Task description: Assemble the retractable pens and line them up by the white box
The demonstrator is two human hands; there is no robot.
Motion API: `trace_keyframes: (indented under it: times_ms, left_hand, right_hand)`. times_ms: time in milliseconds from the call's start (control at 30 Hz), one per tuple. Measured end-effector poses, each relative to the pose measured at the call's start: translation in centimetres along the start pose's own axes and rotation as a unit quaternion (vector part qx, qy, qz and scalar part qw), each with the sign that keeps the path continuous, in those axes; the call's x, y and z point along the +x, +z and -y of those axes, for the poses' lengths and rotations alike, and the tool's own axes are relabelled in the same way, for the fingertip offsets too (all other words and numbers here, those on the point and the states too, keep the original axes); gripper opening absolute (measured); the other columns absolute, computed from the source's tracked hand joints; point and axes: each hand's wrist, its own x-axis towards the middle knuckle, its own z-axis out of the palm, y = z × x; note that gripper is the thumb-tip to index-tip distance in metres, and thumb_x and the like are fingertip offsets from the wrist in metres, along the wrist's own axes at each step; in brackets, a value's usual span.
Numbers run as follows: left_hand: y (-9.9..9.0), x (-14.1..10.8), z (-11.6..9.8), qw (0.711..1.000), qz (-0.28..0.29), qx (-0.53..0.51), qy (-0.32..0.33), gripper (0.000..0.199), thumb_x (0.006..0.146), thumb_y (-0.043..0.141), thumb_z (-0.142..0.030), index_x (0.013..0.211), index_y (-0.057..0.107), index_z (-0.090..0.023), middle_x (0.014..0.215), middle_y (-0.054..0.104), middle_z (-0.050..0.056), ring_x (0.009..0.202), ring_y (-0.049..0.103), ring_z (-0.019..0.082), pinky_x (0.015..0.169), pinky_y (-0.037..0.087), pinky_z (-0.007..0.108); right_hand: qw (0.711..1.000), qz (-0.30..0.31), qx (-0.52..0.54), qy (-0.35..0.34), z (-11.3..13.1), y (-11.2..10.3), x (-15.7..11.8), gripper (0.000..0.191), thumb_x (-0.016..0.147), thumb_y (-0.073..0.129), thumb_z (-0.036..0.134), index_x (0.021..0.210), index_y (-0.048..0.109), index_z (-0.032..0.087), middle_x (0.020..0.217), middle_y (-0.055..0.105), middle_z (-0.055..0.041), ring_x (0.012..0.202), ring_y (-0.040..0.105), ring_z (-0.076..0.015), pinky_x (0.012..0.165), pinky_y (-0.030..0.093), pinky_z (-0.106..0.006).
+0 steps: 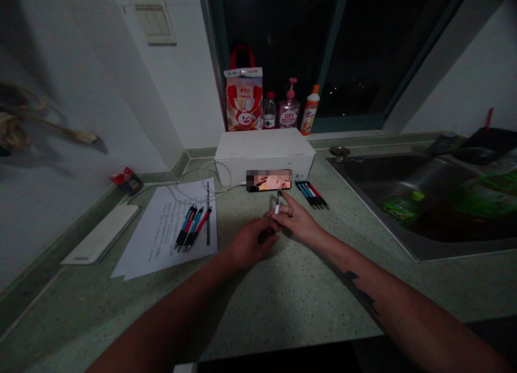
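The right hand (294, 218) pinches a white-and-black pen (277, 206) between thumb and fingers over the middle of the desk (262, 303). The left hand (251, 242), fingers curled, is at the pen's lower end; I cannot tell whether it grips too. Just beyond, a phone (270, 181) leans against a white box (262, 148) near the desk's far edge. Right of the phone, a row of pens (312, 194) lies short of the sink (375, 209) rim. Toward the desk's left edge, a bunch of pens (194, 229) rests on printed sheets (143, 252), and a white slab (100, 236) lies along that edge.
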Motion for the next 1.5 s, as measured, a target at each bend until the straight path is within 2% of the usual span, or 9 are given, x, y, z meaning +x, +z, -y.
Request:
trace_keyframes:
  times_ms: [133, 233, 400, 500, 733, 867, 1133, 1400, 1500]
  left_hand:
    - [-0.2, 0.1, 0.0, 0.999, 0.017, 0.040, -0.017, 0.024, 0.089, 0.064, -0.021, 0.112, 0.072, -0.022, 0.098, 0.072, 0.006, 0.087, 0.067, 0.021, 0.081, 0.053, 0.034]
    - [-0.4, 0.1, -0.2, 0.999, 0.016, 0.030, -0.036, 0.034, 0.092, 0.061, -0.021, 0.125, 0.069, -0.022, 0.104, 0.073, 0.006, 0.088, 0.067, 0.019, 0.085, 0.055, 0.035]
    - [-0.7, 0.2, -0.1, 0.998, 0.007, 0.028, -0.058, 0.033, 0.093, 0.060, -0.021, 0.125, 0.068, -0.022, 0.104, 0.073, 0.005, 0.085, 0.067, 0.017, 0.085, 0.056, 0.035]
    - [-0.6, 0.1, 0.0, 0.998, 0.005, 0.033, -0.055, 0.032, 0.093, 0.060, -0.021, 0.124, 0.069, -0.022, 0.105, 0.074, 0.005, 0.085, 0.067, 0.017, 0.084, 0.056, 0.034]
    - [-0.7, 0.1, -0.1, 0.998, 0.008, 0.029, -0.059, 0.032, 0.092, 0.060, -0.019, 0.124, 0.069, -0.021, 0.104, 0.074, 0.005, 0.084, 0.067, 0.016, 0.082, 0.055, 0.032]
    - [-0.6, 0.2, 0.1, 0.997, 0.009, 0.037, -0.064, 0.032, 0.092, 0.061, -0.020, 0.123, 0.069, -0.021, 0.104, 0.074, 0.005, 0.084, 0.067, 0.016, 0.082, 0.055, 0.033]
    - [-0.4, 0.1, 0.3, 0.998, 0.010, 0.028, -0.059, 0.031, 0.093, 0.061, -0.020, 0.122, 0.070, -0.022, 0.104, 0.074, 0.005, 0.085, 0.067, 0.016, 0.081, 0.055, 0.032]
    - [-0.5, 0.2, 0.2, 0.997, 0.014, 0.031, -0.062, 0.032, 0.093, 0.060, -0.021, 0.123, 0.070, -0.021, 0.104, 0.074, 0.005, 0.085, 0.067, 0.017, 0.080, 0.054, 0.032]
    - [-0.6, 0.2, 0.1, 0.997, 0.017, 0.037, -0.065, 0.031, 0.092, 0.060, -0.020, 0.122, 0.070, -0.021, 0.103, 0.074, 0.005, 0.084, 0.067, 0.017, 0.080, 0.054, 0.032]
  right_hand:
    - [0.997, 0.004, -0.080, -0.011, -0.5, -0.5, 0.4, 0.055, 0.085, 0.069, 0.037, 0.136, 0.060, 0.018, 0.072, 0.066, 0.0022, 0.061, 0.059, -0.0156, 0.060, 0.046, -0.028]
    - [0.979, -0.099, -0.173, -0.039, -0.1, -2.2, 0.9, 0.044, 0.090, 0.061, 0.033, 0.131, 0.065, 0.016, 0.082, 0.070, -0.0036, 0.069, 0.063, -0.0190, 0.066, 0.050, -0.032]
    - [0.849, -0.266, -0.449, -0.085, 1.2, -7.6, 1.2, 0.031, 0.091, 0.054, 0.022, 0.112, 0.076, 0.014, 0.108, 0.070, -0.0151, 0.094, 0.066, -0.0261, 0.091, 0.050, -0.041]
    - [0.805, -0.317, -0.499, -0.052, 1.5, -10.0, 1.3, 0.032, 0.091, 0.050, 0.017, 0.107, 0.078, 0.013, 0.106, 0.070, -0.0162, 0.096, 0.066, -0.0278, 0.093, 0.051, -0.041]
    - [0.827, -0.338, -0.443, -0.076, 1.2, -11.2, 2.0, 0.030, 0.092, 0.052, 0.022, 0.105, 0.077, 0.013, 0.105, 0.073, -0.0155, 0.097, 0.066, -0.0268, 0.094, 0.051, -0.039]
    - [0.791, -0.389, -0.466, -0.077, 1.2, -12.4, 1.9, 0.034, 0.092, 0.048, 0.019, 0.109, 0.076, 0.009, 0.108, 0.071, -0.0202, 0.106, 0.063, -0.0296, 0.099, 0.048, -0.043]
    - [0.762, -0.312, -0.560, 0.091, 0.9, -12.4, 1.4, 0.036, 0.092, 0.049, 0.015, 0.113, 0.077, 0.011, 0.114, 0.072, -0.0191, 0.100, 0.068, -0.0280, 0.090, 0.050, -0.037]
    - [0.767, -0.261, -0.585, 0.037, -0.7, -10.5, 2.2, 0.060, 0.098, 0.056, 0.044, 0.147, 0.055, 0.009, 0.150, 0.054, -0.0225, 0.138, 0.052, -0.0330, 0.116, 0.040, -0.042]
    - [0.764, -0.221, -0.604, 0.056, -1.6, -9.2, 2.5, 0.062, 0.099, 0.055, 0.041, 0.151, 0.050, 0.007, 0.158, 0.046, -0.0244, 0.144, 0.047, -0.0345, 0.120, 0.036, -0.044]
